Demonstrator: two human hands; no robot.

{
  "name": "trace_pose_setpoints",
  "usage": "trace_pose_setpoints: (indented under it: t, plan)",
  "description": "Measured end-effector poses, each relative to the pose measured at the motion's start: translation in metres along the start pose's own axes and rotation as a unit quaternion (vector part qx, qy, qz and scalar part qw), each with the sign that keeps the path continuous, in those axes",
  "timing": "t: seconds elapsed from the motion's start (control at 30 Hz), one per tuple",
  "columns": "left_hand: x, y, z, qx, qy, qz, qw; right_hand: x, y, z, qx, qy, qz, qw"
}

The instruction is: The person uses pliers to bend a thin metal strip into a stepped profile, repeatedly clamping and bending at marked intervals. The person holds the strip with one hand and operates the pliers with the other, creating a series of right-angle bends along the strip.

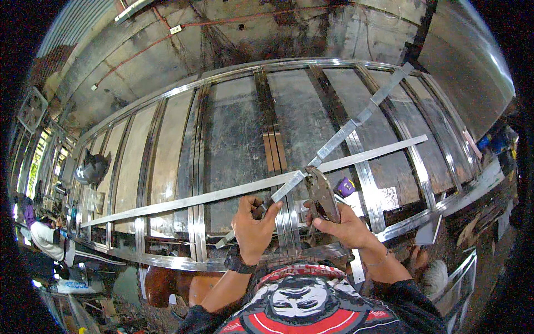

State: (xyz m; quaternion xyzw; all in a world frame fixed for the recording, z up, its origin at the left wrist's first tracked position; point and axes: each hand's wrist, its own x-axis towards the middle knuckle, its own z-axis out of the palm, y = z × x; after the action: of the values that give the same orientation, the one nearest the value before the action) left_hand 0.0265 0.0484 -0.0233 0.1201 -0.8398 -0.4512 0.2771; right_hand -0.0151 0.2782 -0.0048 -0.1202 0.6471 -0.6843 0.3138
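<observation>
My left hand (254,225), with a dark band at the wrist, pinches the near part of a narrow grey metal strip (336,139). The strip is bent into short segments and runs diagonally to the frame's far right; its near end pokes out beyond my hand. In my right hand (347,225) is a worn, rust-brown plier-like tool (322,192), its handles in my grip and its head at the strip. Whether its jaws bite the strip cannot be made out. A long straight metal bar (194,199) crosses beneath the strip, over the large metal frame (197,228).
A purple tape measure (345,187) lies right of the tool. On the frame's left sits a dark grey rounded object (92,168). One person (50,239) is at far left, and another person's head (435,278) shows at lower right. A stained wall (233,39) stands behind.
</observation>
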Motion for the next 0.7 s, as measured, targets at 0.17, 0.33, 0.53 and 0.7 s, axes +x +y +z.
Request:
trace_pose_setpoints:
  t: [0.17,0.33,0.53,0.7]
  plan:
    - [0.000,-0.008,-0.005,-0.052,0.014,0.017,0.998,0.000,-0.001,0.015,0.015,0.008,-0.034,0.999]
    - [0.004,-0.021,-0.016,-0.111,-0.029,-0.013,0.993,-0.001,-0.005,0.024,-0.008,0.007,-0.022,1.000]
    - [0.026,-0.027,-0.041,-0.129,-0.100,0.131,0.978,-0.005,0.000,0.038,-0.021,0.038,-0.050,0.998]
    - [0.065,0.003,-0.061,-0.128,-0.221,0.198,0.946,-0.003,-0.001,0.050,-0.014,0.067,-0.074,0.995]
